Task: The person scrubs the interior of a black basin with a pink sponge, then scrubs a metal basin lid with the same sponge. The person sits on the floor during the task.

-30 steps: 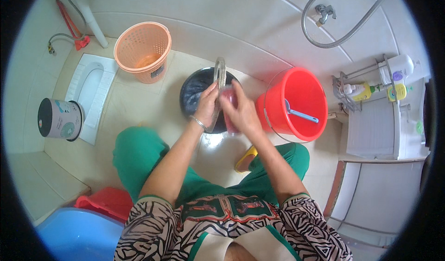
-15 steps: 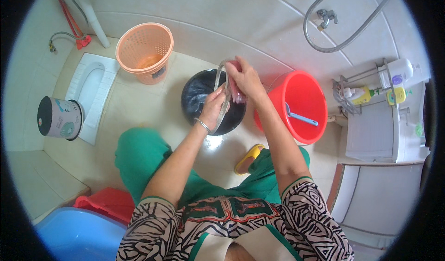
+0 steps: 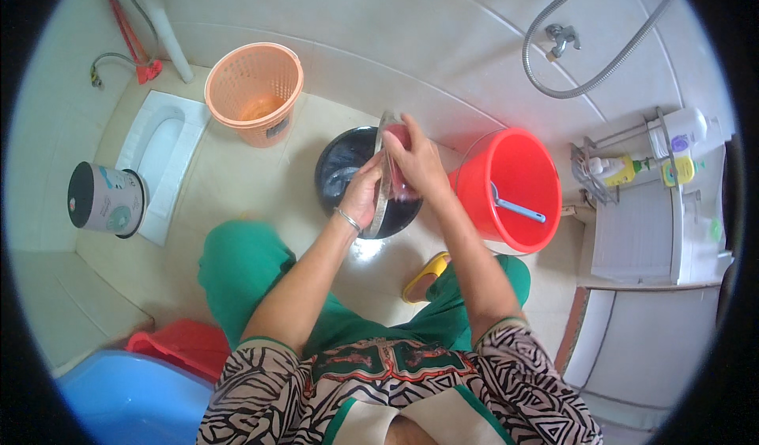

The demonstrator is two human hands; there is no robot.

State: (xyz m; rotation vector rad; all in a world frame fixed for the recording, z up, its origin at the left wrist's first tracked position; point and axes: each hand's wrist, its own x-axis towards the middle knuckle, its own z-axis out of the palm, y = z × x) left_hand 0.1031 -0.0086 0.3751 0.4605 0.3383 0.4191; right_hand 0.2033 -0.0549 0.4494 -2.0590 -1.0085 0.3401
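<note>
Above a black basin [image 3: 326, 160] with water in it, my left hand [image 3: 364, 194] grips a thin round thing with a pale grey rim [image 3: 383, 210], tilted almost edge-on. Its exact kind cannot be made out. My right hand [image 3: 421, 162] is closed on a pinkish cloth [image 3: 401, 182] and presses it against the right-hand face of the round thing. Most of that face is hidden by my fingers and the cloth. The basin stands on the floor between my feet and the wall.
Right of the basin stands a red bucket [image 3: 472, 188] with a blue-handled tool [image 3: 522, 210] inside. An orange perforated basket [image 3: 251, 134], a squat toilet [image 3: 177, 160] and a patterned bin [image 3: 111, 198] are at left. A blue tub [image 3: 130, 397] lies near left; a hose [image 3: 589, 89] hangs at upper right.
The round thing has turned more edge-on and dropped slightly. My right hand has slid a little down and right with the cloth. The whole view has shifted slightly.
</note>
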